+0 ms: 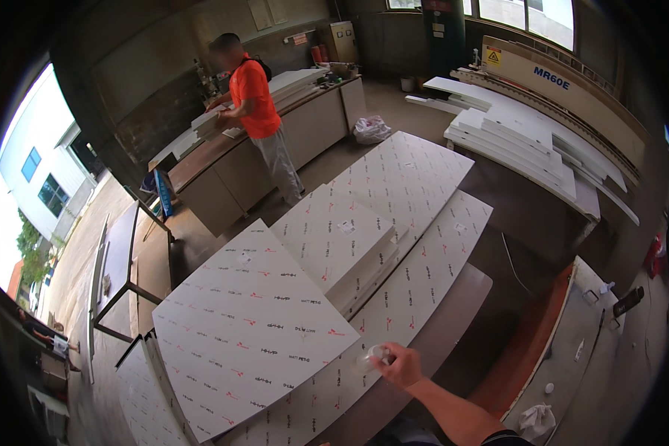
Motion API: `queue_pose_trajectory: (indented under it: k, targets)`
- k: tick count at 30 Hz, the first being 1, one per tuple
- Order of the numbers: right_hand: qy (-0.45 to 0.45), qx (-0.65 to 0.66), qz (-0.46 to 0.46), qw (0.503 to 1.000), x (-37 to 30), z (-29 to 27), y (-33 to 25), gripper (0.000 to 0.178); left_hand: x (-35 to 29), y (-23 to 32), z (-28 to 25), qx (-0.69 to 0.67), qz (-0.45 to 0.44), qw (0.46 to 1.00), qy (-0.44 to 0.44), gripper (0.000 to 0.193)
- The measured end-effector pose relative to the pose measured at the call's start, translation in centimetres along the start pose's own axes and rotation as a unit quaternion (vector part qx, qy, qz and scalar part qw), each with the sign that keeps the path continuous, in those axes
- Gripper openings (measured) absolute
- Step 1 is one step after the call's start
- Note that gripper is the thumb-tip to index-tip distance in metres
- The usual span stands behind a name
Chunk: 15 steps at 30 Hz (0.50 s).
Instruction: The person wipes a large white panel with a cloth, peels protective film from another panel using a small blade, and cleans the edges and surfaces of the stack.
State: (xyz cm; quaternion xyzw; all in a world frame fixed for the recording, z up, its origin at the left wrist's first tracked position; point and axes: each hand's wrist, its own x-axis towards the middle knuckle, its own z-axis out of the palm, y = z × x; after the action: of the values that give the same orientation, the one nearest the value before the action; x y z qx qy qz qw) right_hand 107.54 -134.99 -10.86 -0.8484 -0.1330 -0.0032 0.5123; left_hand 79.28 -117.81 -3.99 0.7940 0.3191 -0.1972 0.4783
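Note:
My right hand (400,367) reaches in from the lower right, its fingers closed round a small clear, rounded plastic container (369,360). It cannot be made out whether anything is inside. Hand and container are over the front edge of stacked white panels, whose film bears a repeated red and black print. Nearest to the hand are a long lower panel (416,297) and a large top panel (253,327) to the left. Behind them lie a smaller stack of panels (334,230) and another wide panel (405,167). My left hand does not show.
A person in an orange shirt (256,97) handles boards at a long workbench (223,163). More white boards (505,141) lie at the right beside a long machine (565,82). A worktable (565,357) with a black bottle (628,301) and crumpled white plastic (537,421) stands nearby.

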Motion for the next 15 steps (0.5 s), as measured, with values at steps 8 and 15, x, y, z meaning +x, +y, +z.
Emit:
queue_pose_trajectory:
  k: [8, 15]
  targets:
    - [0.133, -0.159, 0.051, 0.977, 5.3, -13.1, 10.5, 0.037, -2.0, -2.5, 1.6, 0.059, 0.082, 0.991, 0.084, 0.043]
    - [0.12, -0.24, 0.083, 0.96, 7.8, -14.9, 15.3, 0.038, -2.0, -3.0, -0.5, 0.081, -0.024, 0.987, 0.138, 0.042]
